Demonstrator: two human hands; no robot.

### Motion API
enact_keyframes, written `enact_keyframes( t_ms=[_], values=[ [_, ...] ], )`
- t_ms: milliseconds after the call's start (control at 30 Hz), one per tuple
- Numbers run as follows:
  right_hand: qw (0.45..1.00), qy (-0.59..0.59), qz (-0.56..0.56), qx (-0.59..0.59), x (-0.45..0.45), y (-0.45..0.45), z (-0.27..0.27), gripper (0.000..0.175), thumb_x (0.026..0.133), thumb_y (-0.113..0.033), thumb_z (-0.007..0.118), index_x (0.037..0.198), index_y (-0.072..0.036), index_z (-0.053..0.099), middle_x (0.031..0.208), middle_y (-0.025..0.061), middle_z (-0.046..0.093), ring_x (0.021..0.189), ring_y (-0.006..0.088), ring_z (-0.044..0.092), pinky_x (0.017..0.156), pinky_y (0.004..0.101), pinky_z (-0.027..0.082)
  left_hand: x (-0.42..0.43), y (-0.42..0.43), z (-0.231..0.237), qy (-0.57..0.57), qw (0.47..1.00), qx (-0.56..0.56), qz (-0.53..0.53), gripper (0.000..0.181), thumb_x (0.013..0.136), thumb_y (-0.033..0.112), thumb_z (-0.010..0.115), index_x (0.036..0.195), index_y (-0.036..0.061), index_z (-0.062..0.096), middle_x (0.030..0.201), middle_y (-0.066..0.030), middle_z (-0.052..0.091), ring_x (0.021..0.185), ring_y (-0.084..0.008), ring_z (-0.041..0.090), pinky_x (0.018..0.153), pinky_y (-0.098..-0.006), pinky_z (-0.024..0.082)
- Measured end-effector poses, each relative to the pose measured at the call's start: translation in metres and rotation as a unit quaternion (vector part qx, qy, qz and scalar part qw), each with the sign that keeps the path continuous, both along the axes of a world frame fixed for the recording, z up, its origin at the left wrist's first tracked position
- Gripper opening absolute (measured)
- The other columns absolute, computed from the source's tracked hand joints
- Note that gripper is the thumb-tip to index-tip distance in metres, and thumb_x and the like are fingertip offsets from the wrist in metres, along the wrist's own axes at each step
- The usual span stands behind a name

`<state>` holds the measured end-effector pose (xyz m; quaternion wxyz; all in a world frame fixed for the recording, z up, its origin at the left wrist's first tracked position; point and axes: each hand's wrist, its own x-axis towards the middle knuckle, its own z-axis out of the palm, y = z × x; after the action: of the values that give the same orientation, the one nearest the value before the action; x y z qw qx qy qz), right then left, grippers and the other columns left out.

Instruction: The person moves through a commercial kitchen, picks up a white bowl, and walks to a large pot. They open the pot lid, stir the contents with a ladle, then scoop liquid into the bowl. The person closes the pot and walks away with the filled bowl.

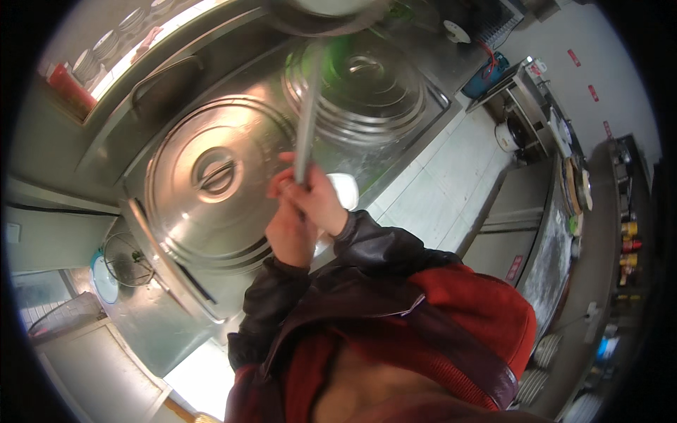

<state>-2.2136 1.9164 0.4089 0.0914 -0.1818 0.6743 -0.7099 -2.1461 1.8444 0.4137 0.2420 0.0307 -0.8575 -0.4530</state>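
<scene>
Both my hands are wrapped around one long metal handle (309, 121), blurred, that rises away from me over the stove. My left hand (291, 235) grips its near end, low down. Just above it my right hand (320, 201) closes on the same handle. At the top edge the handle meets a wide dark round pan-like thing (275, 21), partly cut off, with something pale in it. Under the handle, to the left, lies a large steel pot lid (174, 158) with a recessed grip. A second steel lid (391, 100) lies farther off, with a blurred green patch over it.
A white dish (345, 190) sits beside my right wrist. At the left are a wire strainer (119, 264) and a blue-rimmed basin (100, 275). A raised ledge (174, 29) with stacked bowls (106, 45) runs behind. Right stand a blue gas cylinder (484, 74) and a steel counter (545, 275).
</scene>
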Motion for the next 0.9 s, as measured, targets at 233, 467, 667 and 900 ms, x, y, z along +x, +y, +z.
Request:
enact_keyframes(
  t_ms=[233, 467, 667, 900],
  values=[
    [0.931, -0.210, -0.165, -0.249, -0.111, 0.303, 0.022, 0.016, 0.098, -0.010, 0.048, 0.112, -0.002, 0.050, 0.066, -0.0025, 0.041, 0.045, 0.0066, 0.040, 0.040, 0.0233, 0.036, -0.116, 0.141, -0.026, -0.089, 0.984, 0.058, -0.145, 0.017, 0.087, 0.017, 0.064, 0.100, 0.0047, 0.065, 0.092, -0.0147, 0.059, 0.080, -0.0274, 0.062, 0.069, -0.0378, 0.049],
    [0.820, -0.309, -0.032, -0.481, -0.113, 0.439, 0.009, 0.022, 0.100, -0.013, 0.038, 0.117, -0.002, 0.048, 0.058, -0.0036, 0.039, 0.035, 0.0053, 0.031, 0.031, 0.0223, 0.032, -0.327, 0.145, -0.086, 0.006, 0.972, -0.231, -0.042, 0.022, 0.086, 0.014, 0.062, 0.108, 0.0085, 0.066, 0.105, -0.0158, 0.062, 0.098, -0.0364, 0.059, 0.084, -0.0444, 0.049],
    [0.888, -0.338, -0.197, -0.241, -0.089, 0.489, 0.033, 0.023, 0.100, -0.011, 0.038, 0.117, 0.001, 0.046, 0.056, -0.0038, 0.037, 0.033, 0.0040, 0.031, 0.029, 0.0216, 0.031, -0.464, 0.157, -0.120, -0.013, 0.954, -0.298, -0.026, 0.040, 0.085, 0.017, 0.059, 0.125, 0.0205, 0.061, 0.120, -0.0104, 0.062, 0.105, -0.0337, 0.059, 0.087, -0.0445, 0.050],
    [0.867, -0.380, -0.272, -0.174, -0.077, 0.529, 0.020, 0.020, 0.097, -0.008, 0.043, 0.113, -0.002, 0.052, 0.056, -0.0025, 0.036, 0.034, 0.0058, 0.030, 0.030, 0.0234, 0.024, -0.516, 0.155, -0.128, -0.174, 0.930, -0.295, -0.134, 0.036, 0.090, 0.025, 0.053, 0.125, 0.0254, 0.060, 0.106, -0.0161, 0.068, 0.094, -0.0356, 0.065, 0.081, -0.0467, 0.052]
  ],
)
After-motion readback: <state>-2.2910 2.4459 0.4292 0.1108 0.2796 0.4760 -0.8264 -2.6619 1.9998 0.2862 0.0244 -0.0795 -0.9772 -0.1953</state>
